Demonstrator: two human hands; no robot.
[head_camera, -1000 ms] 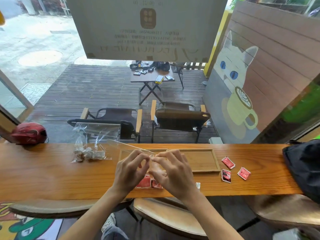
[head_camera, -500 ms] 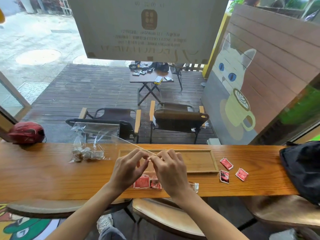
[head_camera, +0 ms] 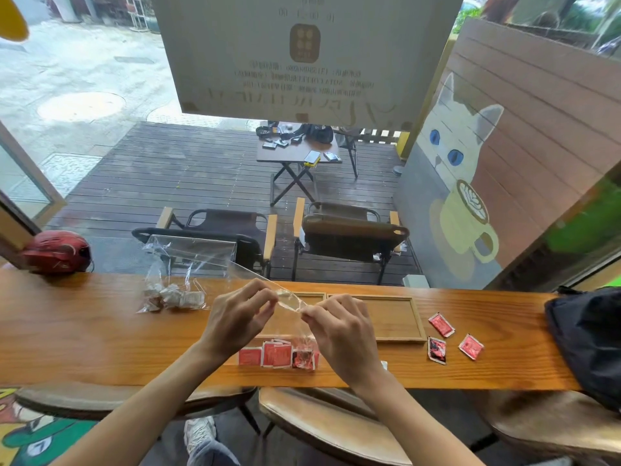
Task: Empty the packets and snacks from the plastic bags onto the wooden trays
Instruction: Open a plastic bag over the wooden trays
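Note:
My left hand [head_camera: 237, 316] and my right hand [head_camera: 339, 326] each pinch the top edge of a clear plastic bag [head_camera: 289, 302] held over the wooden counter. Red packets [head_camera: 277, 355] sit in the bottom of that bag near the counter's front edge. Two shallow wooden trays [head_camera: 396, 317] lie side by side behind my hands; the left one is mostly hidden. A second clear bag [head_camera: 174, 294] holding pale wrapped snacks lies to the left. Three loose red packets [head_camera: 442, 325] lie right of the trays.
A red helmet [head_camera: 57, 252] rests at the counter's far left. A dark bag [head_camera: 591, 334] covers the right end. Stools stand below the counter's front edge [head_camera: 100, 378]. A window directly behind the counter shows chairs and a table outside.
My hands have drawn slightly apart, stretching the bag's top edge between them. The red packets in the bag show more clearly beneath my hands.

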